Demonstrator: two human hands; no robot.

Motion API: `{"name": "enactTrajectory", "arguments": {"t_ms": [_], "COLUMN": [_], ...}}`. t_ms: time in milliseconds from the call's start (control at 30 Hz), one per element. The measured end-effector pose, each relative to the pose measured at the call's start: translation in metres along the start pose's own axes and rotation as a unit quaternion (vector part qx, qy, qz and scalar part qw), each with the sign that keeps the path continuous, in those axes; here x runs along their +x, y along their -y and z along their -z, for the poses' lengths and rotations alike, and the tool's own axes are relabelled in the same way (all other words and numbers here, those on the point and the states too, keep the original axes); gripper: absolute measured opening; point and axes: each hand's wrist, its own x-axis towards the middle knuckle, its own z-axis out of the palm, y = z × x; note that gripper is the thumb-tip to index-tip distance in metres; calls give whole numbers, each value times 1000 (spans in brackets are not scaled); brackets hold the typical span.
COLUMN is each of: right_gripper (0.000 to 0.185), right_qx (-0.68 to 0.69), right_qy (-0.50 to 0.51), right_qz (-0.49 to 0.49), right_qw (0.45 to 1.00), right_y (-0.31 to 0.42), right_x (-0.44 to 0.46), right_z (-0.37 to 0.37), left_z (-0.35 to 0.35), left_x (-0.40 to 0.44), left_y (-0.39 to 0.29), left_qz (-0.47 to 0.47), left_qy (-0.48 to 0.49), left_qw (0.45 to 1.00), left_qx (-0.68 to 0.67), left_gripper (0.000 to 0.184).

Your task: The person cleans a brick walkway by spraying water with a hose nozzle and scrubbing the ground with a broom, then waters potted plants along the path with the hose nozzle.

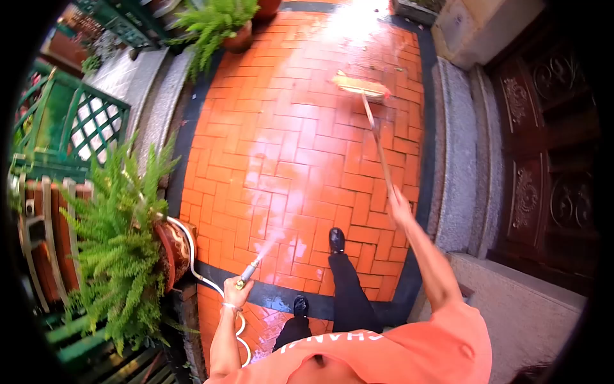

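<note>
My left hand (237, 292) is wrapped round a hose nozzle (246, 274) at the lower middle, and a spray of water leaves its tip toward the wet floor. A white hose (190, 253) runs from the nozzle past the potted fern. My right hand (399, 206) grips the long wooden handle of a broom (381, 150). The yellowish broom head (362, 86) rests on the orange brick floor (256, 173) at the upper right.
At left, a large fern (118, 246) stands in a decorated pot (171, 251), near a green lattice gate (96, 121). Another fern (214, 25) is farther up. Stone steps (457, 153) and a carved dark door (531, 192) line the right.
</note>
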Motion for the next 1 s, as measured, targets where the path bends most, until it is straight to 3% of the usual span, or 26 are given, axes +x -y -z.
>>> {"name": "enactTrajectory", "arguments": {"t_ms": [67,100,133,200,300,367,467,567,600,633,667,700,767,833,867,900,967,1000], "right_gripper": [27,24,25,21,23,26,31,36,37,32,33,40,39,35,33,31,29,31], "right_qx": [-63,-64,-51,-69,-48,-41,-66,-143,-192,-209,-190,-218,-216,-114,2,116,-7,36], "right_qy": [-16,-19,-14,-38,-61,-67,-63,-49,-70,-78,-42,-57,-67,-71,-55,-38,-63,-53], "right_qz": [4,-31,-74,-264,-369,-391,-329,-238,-124,-155,-247,-169,-172,-167,-178,-191,-105,-99], "right_qw": [998,997,996,961,926,917,940,959,971,962,949,960,959,977,983,974,992,993], "right_y": [-65,-88,-106,-63,-44,-47,-72,-79,-87,-116,-49,-84,-24,44,52,52,43,35], "right_x": [-125,-203,-279,-398,-464,-466,-438,-352,-299,-248,-177,-117,4,100,142,168,130,85], "right_z": [59,84,106,110,97,85,79,92,98,104,109,114,121,125,131,137,127,125], "left_z": [-15,-17,-20,-24,-41,-49,-56,-49,-45,-43,-42,-43,-43,-45,-44,-42,-35,-32], "left_x": [32,44,57,77,101,105,117,118,119,120,121,125,135,146,147,152,166,169], "left_y": [-1,-23,-36,-50,-79,-90,-99,-104,-110,-115,-120,-123,-126,-142,-156,-149,-129,-122], "left_qz": [46,104,102,101,99,106,113,112,98,93,94,92,78,53,47,47,31,35], "left_qy": [23,40,52,80,110,115,103,102,108,104,95,87,73,80,70,62,46,30], "left_qw": [999,994,993,991,988,987,988,988,989,990,991,991,992,993,994,994,994,995], "left_qx": [14,15,19,33,53,38,-5,-16,11,10,-21,-53,-72,-61,-69,-71,-95,-87], "left_gripper": [23,26,28,32,32,31,30,27,24,24,26,27,28,27,27,27,30,31]}}
